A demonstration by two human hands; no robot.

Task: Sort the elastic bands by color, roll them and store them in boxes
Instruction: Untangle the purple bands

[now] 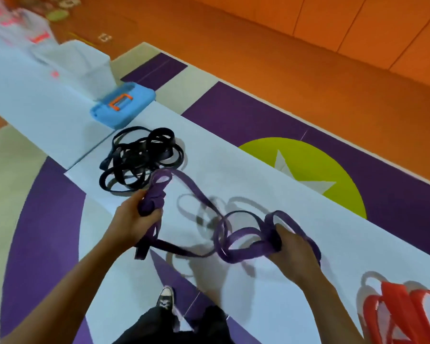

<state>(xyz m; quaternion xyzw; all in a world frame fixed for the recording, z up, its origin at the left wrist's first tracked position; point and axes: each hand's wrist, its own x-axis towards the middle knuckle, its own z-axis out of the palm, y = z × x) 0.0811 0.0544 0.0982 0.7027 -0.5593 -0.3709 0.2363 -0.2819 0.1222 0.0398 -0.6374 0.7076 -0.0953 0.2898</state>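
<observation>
Purple elastic bands point(224, 234) hang in loops above the white table point(258, 175). My left hand point(134, 224) grips one bunch of them, held upright at the middle of the view. My right hand point(293, 252) grips another bunch of purple loops to the right. A strand runs between the two hands. A tangled pile of black bands point(139, 160) lies on the table beyond my left hand. Red bands point(402, 316) lie at the bottom right corner. A clear box point(85, 63) stands at the far left, blurred.
A blue lid with an orange handle point(123, 105) lies by the clear box. More clear containers point(18, 28) sit blurred at the top left. The floor is orange and purple with a green circle point(308, 165). My shoe point(165, 297) shows under the table's near edge.
</observation>
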